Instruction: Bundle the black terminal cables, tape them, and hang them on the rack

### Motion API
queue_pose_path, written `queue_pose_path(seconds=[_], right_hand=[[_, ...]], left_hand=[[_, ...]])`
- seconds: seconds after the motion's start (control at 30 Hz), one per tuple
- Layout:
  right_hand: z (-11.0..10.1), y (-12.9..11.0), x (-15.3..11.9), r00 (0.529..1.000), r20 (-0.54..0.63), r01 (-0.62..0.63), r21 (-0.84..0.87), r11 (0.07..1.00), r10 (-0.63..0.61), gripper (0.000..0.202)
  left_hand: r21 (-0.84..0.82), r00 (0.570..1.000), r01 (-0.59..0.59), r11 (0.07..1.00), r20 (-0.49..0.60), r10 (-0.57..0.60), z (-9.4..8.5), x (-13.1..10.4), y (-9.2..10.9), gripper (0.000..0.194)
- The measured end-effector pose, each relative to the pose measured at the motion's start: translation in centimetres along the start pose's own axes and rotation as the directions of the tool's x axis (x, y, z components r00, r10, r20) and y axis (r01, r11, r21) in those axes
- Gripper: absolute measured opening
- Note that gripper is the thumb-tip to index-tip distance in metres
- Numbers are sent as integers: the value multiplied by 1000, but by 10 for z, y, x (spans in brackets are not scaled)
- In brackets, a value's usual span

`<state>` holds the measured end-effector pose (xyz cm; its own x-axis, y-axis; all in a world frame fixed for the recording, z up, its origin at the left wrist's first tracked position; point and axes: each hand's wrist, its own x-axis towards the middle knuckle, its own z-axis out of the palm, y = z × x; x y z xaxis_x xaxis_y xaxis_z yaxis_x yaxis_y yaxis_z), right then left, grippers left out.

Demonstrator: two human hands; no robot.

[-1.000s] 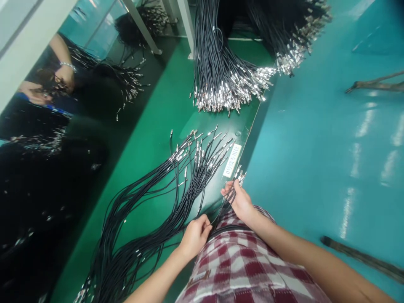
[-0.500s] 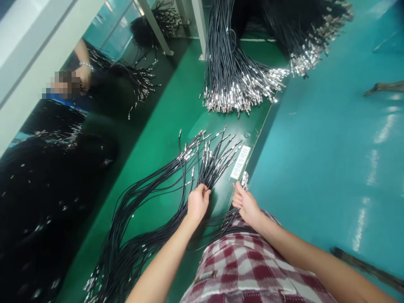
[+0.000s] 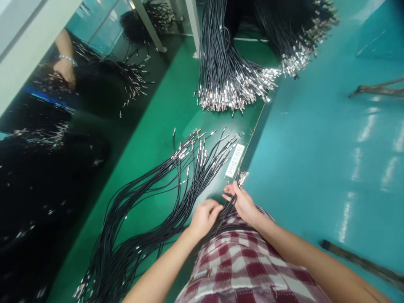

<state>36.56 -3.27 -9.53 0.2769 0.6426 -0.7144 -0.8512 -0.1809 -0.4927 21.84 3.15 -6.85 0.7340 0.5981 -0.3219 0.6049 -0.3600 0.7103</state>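
Observation:
My right hand (image 3: 243,205) holds a small bunch of black cables (image 3: 232,203) near its silvery metal ends, some fingers spread to the left and the thumb up. The metal ends (image 3: 243,179) stick out above the thumb. Close on the left, my left hand (image 3: 205,216) is closed, fingertips at the side of that bunch; what they pinch is hidden. Loose black cables (image 3: 176,216) with metal terminals lie to the left on the green table (image 3: 151,151), spreading out towards the top.
A large hanging bundle of cables (image 3: 227,80) fills the back. Another person's hand (image 3: 65,71) is among dark cables at upper left, beside a pale frame (image 3: 38,46). A white label (image 3: 235,160) sits at the table edge. Blue floor (image 3: 299,168) lies to the right.
My left hand has left the loose cables and moved right and down, next to the bunch in my right hand. Some right fingers have spread. The whole view has shifted slightly.

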Motion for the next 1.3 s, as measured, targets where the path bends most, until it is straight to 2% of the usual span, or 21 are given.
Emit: queue_pose_path(seconds=[0.1, 0.2, 0.27, 0.4, 0.5, 0.6, 0.67, 0.73, 0.8, 0.87, 0.93, 0.97, 1.03, 1.1, 1.13, 1.2, 1.3], right_hand=[[-6, 2, 3, 994, 40, -105, 98, 990, 102, 61], [-10, 6, 8, 987, 46, -159, 139, 977, 155, 63], [-10, 8, 10, 984, 60, -173, 139, 975, 166, 63], [-6, 6, 8, 987, 74, -152, 139, 979, 143, 51], [-1, 2, 4, 993, 84, -88, 122, 989, 78, 45], [2, -1, 1, 997, 75, -29, 149, 988, 18, 46], [2, 0, 1, 999, 40, -8, 168, 986, 2, 47], [-1, 4, 2, 1000, -22, 3, 146, 989, 1, 46], [-6, 9, 3, 997, -70, -5, 79, 997, 11, 45], [-11, 12, 4, 994, -107, -7, 8, 1000, 8, 45], [-14, 13, 6, 994, -112, 5, -14, 1000, -7, 45], [-15, 12, 6, 995, -100, 5, 0, 1000, -5, 46], [-14, 9, 7, 998, -44, -33, 46, 998, 35, 49], [-10, 6, 7, 997, 7, -80, 73, 994, 80, 53], [-8, 5, 7, 996, 20, -92, 79, 993, 91, 55], [-5, 5, 6, 995, 28, -93, 83, 992, 91, 55], [-3, 6, 5, 996, 35, -84, 68, 994, 81, 44]], left_hand=[[269, 982, 91, 959, -186, -41, -4, 39, -18, 10], [449, 977, 159, 879, -198, -75, -3, 65, -32, 10], [460, 979, 138, 877, -200, -49, -2, 66, -34, 12], [311, 973, 38, 950, -227, 36, -4, 41, -24, 11], [132, 973, 14, 991, -231, 16, -6, 19, -13, 10], [83, 979, 19, 996, -204, -2, -6, -3, -7, 11], [122, 991, 15, 992, -132, 1, -5, -21, -7, 12], [184, 1000, -1, 983, -4, 2, -5, -42, -7, 16], [225, 992, -14, 974, 128, -15, -6, -60, -7, 19], [211, 970, -7, 977, 240, -45, -9, -64, -5, 18], [180, 965, 15, 984, 254, -61, -12, -48, -4, 15], [175, 978, 23, 984, 199, -59, -12, -33, -5, 14], [229, 998, 63, 971, -18, -60, -11, 6, -9, 11], [325, 975, 150, 934, -207, -84, -9, 43, -16, 13], [358, 963, 190, 914, -251, -101, -8, 56, -19, 13], [341, 952, 227, 912, -275, -134, -8, 69, -24, 13], [133, 941, 210, 969, -298, -163, -12, 58, -25, 9]])
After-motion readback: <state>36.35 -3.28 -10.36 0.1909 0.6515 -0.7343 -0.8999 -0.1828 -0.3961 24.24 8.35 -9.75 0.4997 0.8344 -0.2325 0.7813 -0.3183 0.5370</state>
